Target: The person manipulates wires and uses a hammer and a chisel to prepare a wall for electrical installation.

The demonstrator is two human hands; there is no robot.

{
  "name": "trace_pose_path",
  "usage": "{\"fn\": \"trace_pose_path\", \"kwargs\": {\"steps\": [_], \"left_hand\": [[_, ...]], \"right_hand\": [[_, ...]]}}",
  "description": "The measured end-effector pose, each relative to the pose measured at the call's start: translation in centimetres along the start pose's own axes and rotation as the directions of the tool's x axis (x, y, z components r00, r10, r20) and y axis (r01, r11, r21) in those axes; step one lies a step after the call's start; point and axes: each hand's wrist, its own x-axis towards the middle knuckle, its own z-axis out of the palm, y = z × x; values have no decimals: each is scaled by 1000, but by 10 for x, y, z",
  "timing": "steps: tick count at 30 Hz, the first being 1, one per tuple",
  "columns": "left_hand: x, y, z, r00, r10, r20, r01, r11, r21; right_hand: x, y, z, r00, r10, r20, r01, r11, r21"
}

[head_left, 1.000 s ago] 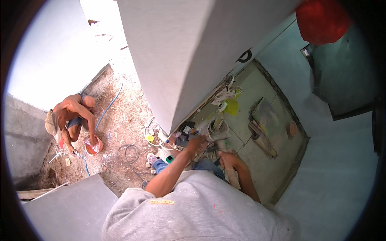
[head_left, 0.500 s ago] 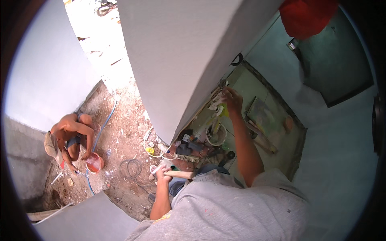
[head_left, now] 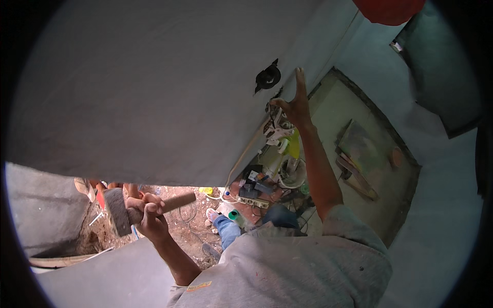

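Note:
My left hand [head_left: 150,215] grips a hammer close to its head. The blocky grey hammer head [head_left: 118,211] points left and the wooden handle [head_left: 179,201] sticks out to the right. My right hand [head_left: 294,107] is raised beside the grey wall [head_left: 169,102], with thumb and fingers spread and nothing visible in it. I cannot tell whether it touches the wall. Just left of its fingers, a round black fitting or opening [head_left: 268,77] shows on the wall. Dark and white items with a yellow-green piece [head_left: 292,145] are below that hand.
A bucket [head_left: 292,174], a power strip [head_left: 252,202] and tangled cables lie by my feet. A board [head_left: 357,146] rests on the floor at right. A red object [head_left: 390,10] hangs at the top. Another person's arm [head_left: 132,191] partly shows behind the hammer at left.
My view has turned, and the wall now covers most of the crouching person and orange bucket. The hammer has come up and left in my left hand. My right hand's fingers have spread.

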Motion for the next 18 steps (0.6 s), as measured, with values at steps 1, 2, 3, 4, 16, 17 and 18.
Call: {"fn": "trace_pose_path", "kwargs": {"steps": [1,2,3,4,16,17,18], "left_hand": [[4,-2,11,993,101,56,-105,993,60],[11,0,23,990,122,71,-129,986,107],[13,4,33,986,141,83,-153,976,153],[17,-1,25,963,206,175,-242,947,211],[-1,8,-5,948,68,-311,39,944,327],[-3,10,-7,932,70,-356,49,948,314],[-6,8,-23,962,81,-260,-9,963,268]], "right_hand": [[0,4,0,999,10,31,-12,998,67],[2,8,1,999,-13,35,10,996,89],[3,10,2,998,-39,42,34,993,112],[5,12,4,997,-66,46,59,989,134],[19,29,5,982,-125,141,114,990,84],[17,30,7,981,-132,145,119,989,92],[16,31,6,979,-139,147,126,988,94]]}}
